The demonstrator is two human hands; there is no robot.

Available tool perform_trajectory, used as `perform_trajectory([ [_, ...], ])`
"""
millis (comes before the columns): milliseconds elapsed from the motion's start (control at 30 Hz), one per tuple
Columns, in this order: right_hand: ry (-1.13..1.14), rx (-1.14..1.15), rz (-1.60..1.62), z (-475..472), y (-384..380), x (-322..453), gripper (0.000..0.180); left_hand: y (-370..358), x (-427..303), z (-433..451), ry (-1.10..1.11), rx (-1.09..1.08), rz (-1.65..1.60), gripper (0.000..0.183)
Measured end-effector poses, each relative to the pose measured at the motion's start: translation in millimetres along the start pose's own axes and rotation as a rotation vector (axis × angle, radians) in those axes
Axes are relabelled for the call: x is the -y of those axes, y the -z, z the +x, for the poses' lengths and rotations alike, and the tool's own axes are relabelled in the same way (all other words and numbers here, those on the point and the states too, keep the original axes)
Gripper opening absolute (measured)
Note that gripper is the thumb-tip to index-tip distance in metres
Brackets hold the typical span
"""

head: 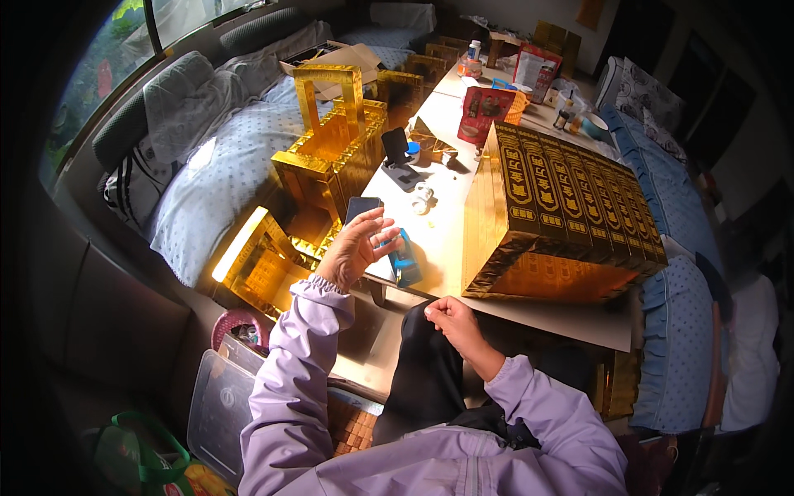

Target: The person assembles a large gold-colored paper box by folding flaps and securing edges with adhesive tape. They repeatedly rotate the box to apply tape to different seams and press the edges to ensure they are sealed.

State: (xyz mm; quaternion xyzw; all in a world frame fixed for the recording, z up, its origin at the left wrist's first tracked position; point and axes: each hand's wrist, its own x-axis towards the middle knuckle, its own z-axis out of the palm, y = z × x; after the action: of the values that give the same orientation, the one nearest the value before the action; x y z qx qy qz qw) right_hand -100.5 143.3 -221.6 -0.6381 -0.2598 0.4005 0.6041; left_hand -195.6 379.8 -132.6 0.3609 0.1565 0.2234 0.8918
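Observation:
My left hand (356, 248) is raised by the table's left edge, fingers spread and nothing in them. Just past its fingertips a dark smartphone (362, 206) shows in part. Beside those fingers, a blue tape dispenser (406, 259) lies on the table. My right hand (459, 325) is held over my black trouser leg (422, 372); its fingers are curled together and no object shows in them. In front of it on the table rests a big block of gold foil card frames (570, 211) bearing writing. To the left, a loose gold frame (263, 263) leans near stacked gold frames (335, 161).
On the white table (434, 229) are a phone stand (403, 164), tape rolls (422, 197), a red pouch (484, 115) and an orange basket (516, 106). Sofas with blue covers (229, 180) flank it. A clear plastic lid (220, 403) and a pink basket (232, 325) sit low left.

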Motion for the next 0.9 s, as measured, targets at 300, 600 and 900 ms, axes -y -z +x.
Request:
perform_trajectory([
  [300,-0.014,-0.116,-0.072,24.8,-17.3,-12.7,0.034,10.8,3.7,17.4,0.054,-0.087,-0.141,0.035],
  [600,0.147,-0.209,-0.002,43.1,-27.2,-17.6,0.031,41.9,11.7,28.5,0.13,-0.091,-0.409,0.038],
  [900,0.087,-0.302,-0.045,47.2,-30.0,-16.6,0.024,52.2,19.4,32.2,0.189,-0.144,-0.547,0.041],
])
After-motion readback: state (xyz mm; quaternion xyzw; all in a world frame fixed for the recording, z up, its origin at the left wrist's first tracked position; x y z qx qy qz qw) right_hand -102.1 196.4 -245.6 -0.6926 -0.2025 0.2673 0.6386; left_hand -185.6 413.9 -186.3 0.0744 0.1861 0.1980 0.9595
